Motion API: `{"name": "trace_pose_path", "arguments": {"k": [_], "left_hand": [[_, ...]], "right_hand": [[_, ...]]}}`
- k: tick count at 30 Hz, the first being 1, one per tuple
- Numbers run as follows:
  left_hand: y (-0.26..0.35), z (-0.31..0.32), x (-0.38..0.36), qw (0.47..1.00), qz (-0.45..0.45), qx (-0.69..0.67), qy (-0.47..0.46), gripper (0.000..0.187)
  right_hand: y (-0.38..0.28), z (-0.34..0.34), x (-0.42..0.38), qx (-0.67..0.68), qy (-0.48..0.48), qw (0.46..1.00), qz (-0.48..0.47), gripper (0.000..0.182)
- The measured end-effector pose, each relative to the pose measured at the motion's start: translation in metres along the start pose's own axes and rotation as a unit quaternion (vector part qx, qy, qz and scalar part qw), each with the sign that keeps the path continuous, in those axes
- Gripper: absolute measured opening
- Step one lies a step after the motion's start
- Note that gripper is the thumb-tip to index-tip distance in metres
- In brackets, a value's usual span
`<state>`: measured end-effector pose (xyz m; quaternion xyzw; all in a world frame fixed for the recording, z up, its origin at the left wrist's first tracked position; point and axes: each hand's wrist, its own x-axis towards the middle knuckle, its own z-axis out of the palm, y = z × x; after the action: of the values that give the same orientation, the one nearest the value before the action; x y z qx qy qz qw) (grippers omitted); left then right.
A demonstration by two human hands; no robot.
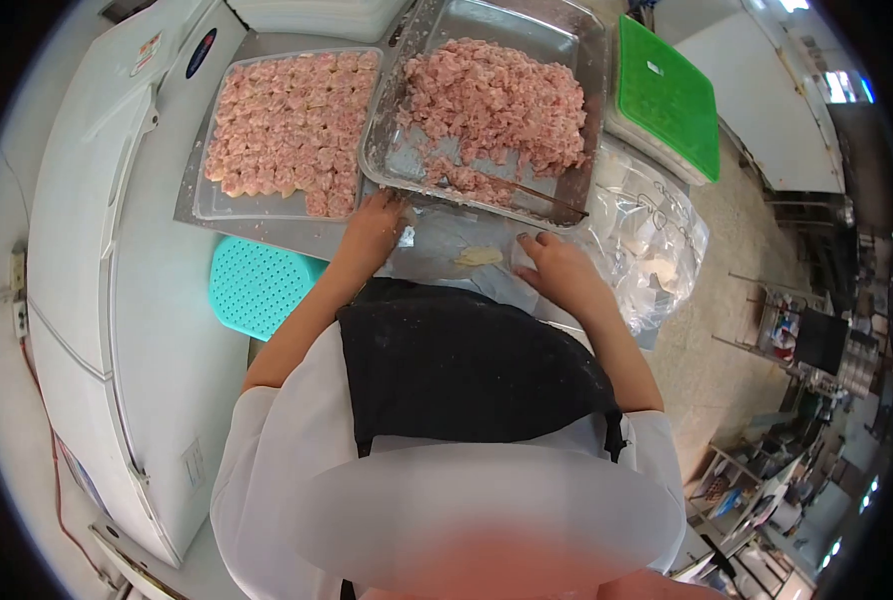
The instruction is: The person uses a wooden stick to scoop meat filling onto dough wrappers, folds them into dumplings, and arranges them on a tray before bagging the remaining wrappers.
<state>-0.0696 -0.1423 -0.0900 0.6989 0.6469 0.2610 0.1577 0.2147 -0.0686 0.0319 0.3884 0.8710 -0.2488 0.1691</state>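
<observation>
A clear plastic bag (432, 257) lies along the near edge of the metal table, with a small stack of pale yellowish wrappers (480, 256) in its middle. My left hand (375, 232) is closed on the bag's left end, close to the tray rim; its fingertips are partly hidden. At the bag's right end rests my right hand (564, 270), thumb and fingers apart. Beyond the bag stands a deep metal tray (375, 150) of pink minced meat (497, 105), with a thin stick-like tool (542, 193) lying across its near side. Left of it, a plastic tray (207, 205) holds rows of meat-filled dumplings (292, 120).
A green-lidded container (672, 95) sits right of the metal tray, and crumpled clear plastic bags (652, 240) lie below it. A turquoise perforated stool (262, 285) is under the table's left edge. A white freezer (152, 300) stands at left; shelving (817, 340) is far right.
</observation>
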Motion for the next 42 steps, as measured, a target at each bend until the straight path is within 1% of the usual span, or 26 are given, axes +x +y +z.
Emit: {"name": "trace_pose_path", "arguments": {"k": [2, 3, 5, 6, 8, 9, 10, 12, 13, 15, 18, 20, 21, 22, 24, 26, 28, 29, 30, 32, 34, 36, 38, 40, 41, 42], "left_hand": [[0.002, 0.004, 0.006, 0.999, 0.001, -0.052, -0.015, 0.039], [0.005, 0.007, 0.008, 0.995, -0.006, -0.101, -0.028, 0.039], [0.019, 0.019, 0.012, 0.991, 0.024, -0.132, -0.03, 0.037], [0.028, 0.026, 0.015, 0.986, 0.047, -0.159, -0.025, 0.036], [0.047, 0.046, 0.021, 0.981, 0.045, -0.186, -0.041, 0.034], [0.054, 0.055, 0.022, 0.976, 0.032, -0.211, -0.049, 0.033], [0.06, 0.057, 0.025, 0.974, 0.045, -0.215, -0.062, 0.033], [0.069, 0.057, 0.032, 0.94, 0.02, -0.297, -0.166, 0.032], [0.077, 0.047, 0.039, 0.95, 0.098, -0.25, -0.156, 0.031], [0.101, 0.019, 0.047, 0.941, 0.152, -0.252, -0.168, 0.03], [0.128, -0.01, 0.067, 0.924, 0.228, -0.258, -0.167, 0.028], [0.135, -0.016, 0.08, 0.93, 0.249, -0.254, -0.097, 0.027], [0.137, -0.019, 0.088, 0.93, 0.25, -0.252, -0.099, 0.027], [0.138, -0.021, 0.097, 0.938, 0.233, -0.251, -0.054, 0.025], [0.135, -0.019, 0.108, 0.946, 0.211, -0.246, -0.009, 0.023], [0.131, -0.015, 0.117, 0.955, 0.13, -0.257, 0.067, 0.018], [0.13, -0.014, 0.121, 0.957, 0.11, -0.251, 0.091, 0.016], [0.13, -0.013, 0.123, 0.958, 0.091, -0.247, 0.113, 0.015], [0.129, -0.013, 0.125, 0.958, 0.094, -0.247, 0.11, 0.015], [0.131, -0.009, 0.125, 0.968, 0.078, -0.208, 0.121, 0.015], [0.139, -0.003, 0.127, 0.972, 0.095, -0.18, 0.117, 0.016], [0.151, 0.004, 0.127, 0.975, 0.114, -0.152, 0.112, 0.017], [0.177, 0.019, 0.13, 0.968, 0.148, -0.201, 0.039, 0.019], [0.207, 0.034, 0.134, 0.94, 0.283, -0.166, -0.088, 0.022], [0.219, 0.05, 0.131, 0.918, 0.315, -0.187, -0.149, 0.024], [0.229, 0.069, 0.125, 0.891, 0.345, -0.208, -0.211, 0.027]], "right_hand": [[0.01, 0.044, 0.006, 0.013, 0.133, 0.991, 0.025, 0.072], [0.007, 0.054, 0.01, 0.016, 0.135, 0.99, 0.035, 0.072], [-0.009, 0.07, 0.027, -0.005, 0.233, 0.972, -0.001, 0.089], [-0.017, 0.075, 0.034, -0.002, 0.237, 0.971, 0.011, 0.089], [-0.025, 0.083, 0.046, 0.03, 0.312, 0.947, -0.064, 0.085], [-0.019, 0.091, 0.05, 0.032, 0.318, 0.946, -0.048, 0.085], [-0.008, 0.1, 0.056, 0.049, 0.349, 0.935, -0.05, 0.075], [0.018, 0.113, 0.058, 0.063, 0.387, 0.919, -0.039, 0.066], [0.03, 0.116, 0.055, 0.067, 0.391, 0.917, -0.031, 0.055], [0.047, 0.113, 0.036, 0.102, 0.416, 0.904, 0.006, 0.033], [0.061, 0.081, -0.023, 0.189, 0.411, 0.892, 0.019, 0.031], [0.086, 0.059, -0.06, 0.198, 0.485, 0.851, 0.044, 0.028], [0.106, 0.053, -0.074, 0.2, 0.536, 0.816, 0.081, 0.03], [0.126, 0.048, -0.08, 0.201, 0.583, 0.779, 0.117, 0.032], [0.154, 0.052, -0.079, 0.22, 0.572, 0.775, 0.153, 0.032], [0.166, 0.066, -0.074, 0.236, 0.562, 0.77, 0.189, 0.033], [0.161, 0.084, -0.072, 0.171, 0.463, 0.859, 0.136, 0.033], [0.158, 0.09, -0.078, 0.191, 0.391, 0.887, 0.152, 0.034], [0.166, 0.096, -0.081, 0.192, 0.393, 0.886, 0.156, 0.034], [0.188, 0.107, -0.091, 0.161, 0.304, 0.933, 0.107, 0.038], [0.195, 0.074, -0.107, 0.166, 0.281, 0.94, 0.097, 0.04], [0.186, 0.045, -0.113, 0.245, 0.114, 0.907, 0.323, 0.037], [0.188, 0.073, -0.097, 0.22, 0.149, 0.903, 0.338, 0.039], [0.179, 0.092, -0.097, 0.035, 0.259, 0.948, 0.183, 0.037], [0.18, 0.097, -0.098, 0.129, 0.267, 0.948, 0.115, 0.039], [0.183, 0.097, -0.103, 0.132, 0.269, 0.947, 0.118, 0.039]]}}
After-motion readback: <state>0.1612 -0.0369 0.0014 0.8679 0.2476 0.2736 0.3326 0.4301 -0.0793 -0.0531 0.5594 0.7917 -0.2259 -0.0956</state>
